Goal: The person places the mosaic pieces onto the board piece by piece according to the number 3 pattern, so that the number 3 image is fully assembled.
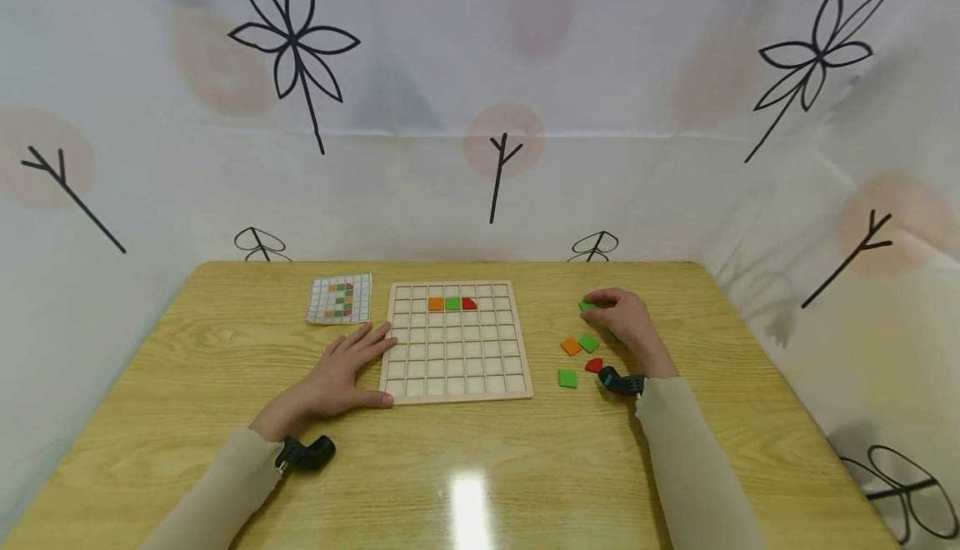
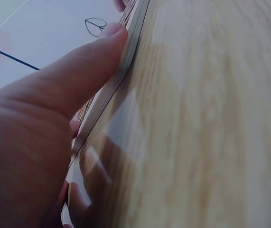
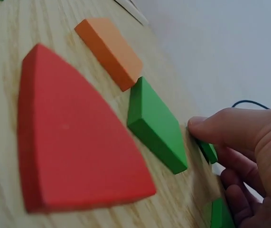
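My right hand [image 1: 626,321] pinches a green tile [image 3: 210,153] between thumb and fingers, low at the tabletop right of the board. Another green tile [image 3: 220,216] lies partly hidden under this hand. Nearby are an orange tile [image 1: 571,347], a green square [image 1: 588,343], a red quarter-circle [image 1: 594,365] and a separate green square [image 1: 567,378]. My left hand [image 1: 337,375] rests with spread fingers at the left edge of the wooden grid board [image 1: 455,350], its thumb [image 2: 111,40] against the rim. Orange [image 1: 436,304], green [image 1: 452,303] and red [image 1: 469,304] pieces sit side by side in the second row.
Behind my left hand, a printed grid card [image 1: 321,292] with a coloured pattern lies left of the board. The wooden table [image 1: 390,475] ends at a patterned cloth backdrop [image 1: 420,192] at the back and sides. Black wrist cameras [image 1: 306,453] sit on both wrists.
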A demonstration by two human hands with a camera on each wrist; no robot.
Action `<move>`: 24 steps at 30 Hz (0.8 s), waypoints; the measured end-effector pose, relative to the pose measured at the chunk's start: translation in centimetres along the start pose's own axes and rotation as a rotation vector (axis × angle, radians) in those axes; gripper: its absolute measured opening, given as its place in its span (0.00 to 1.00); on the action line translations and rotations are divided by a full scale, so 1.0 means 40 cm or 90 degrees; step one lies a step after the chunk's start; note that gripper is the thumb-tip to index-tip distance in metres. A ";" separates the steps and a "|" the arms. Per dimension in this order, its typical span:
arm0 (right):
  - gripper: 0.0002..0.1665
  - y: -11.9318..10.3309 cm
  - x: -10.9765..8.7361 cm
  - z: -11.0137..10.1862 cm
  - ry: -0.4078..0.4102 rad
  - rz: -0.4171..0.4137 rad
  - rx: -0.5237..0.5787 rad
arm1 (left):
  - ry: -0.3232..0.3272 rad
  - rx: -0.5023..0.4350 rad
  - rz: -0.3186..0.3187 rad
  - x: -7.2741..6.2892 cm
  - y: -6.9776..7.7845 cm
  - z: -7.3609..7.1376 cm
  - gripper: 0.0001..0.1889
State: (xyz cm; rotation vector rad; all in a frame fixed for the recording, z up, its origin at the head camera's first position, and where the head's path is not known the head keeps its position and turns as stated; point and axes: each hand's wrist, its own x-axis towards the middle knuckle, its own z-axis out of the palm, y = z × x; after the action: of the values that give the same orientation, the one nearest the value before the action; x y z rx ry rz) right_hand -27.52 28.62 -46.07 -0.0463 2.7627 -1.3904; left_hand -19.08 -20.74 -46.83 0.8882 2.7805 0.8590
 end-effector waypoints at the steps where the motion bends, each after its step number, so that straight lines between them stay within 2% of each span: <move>1: 0.23 0.001 0.000 0.000 0.002 0.001 0.001 | -0.001 0.001 0.000 0.000 0.000 -0.001 0.48; 8: 0.25 0.003 0.002 -0.003 0.007 -0.008 0.017 | -0.006 0.000 -0.004 0.003 0.001 -0.003 0.48; 17: 0.24 -0.003 0.005 -0.008 0.016 -0.033 -0.020 | -0.006 0.002 -0.005 0.001 -0.003 -0.001 0.48; 24: 0.23 -0.034 0.006 0.002 0.025 -0.043 -0.028 | -0.006 0.000 -0.009 0.001 -0.002 -0.001 0.48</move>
State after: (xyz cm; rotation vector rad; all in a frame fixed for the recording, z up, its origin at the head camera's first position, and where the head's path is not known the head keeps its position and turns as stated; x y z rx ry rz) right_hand -27.73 27.71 -45.05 -0.1170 2.8493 -1.3594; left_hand -19.16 -20.80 -46.83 0.8699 2.7757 0.8501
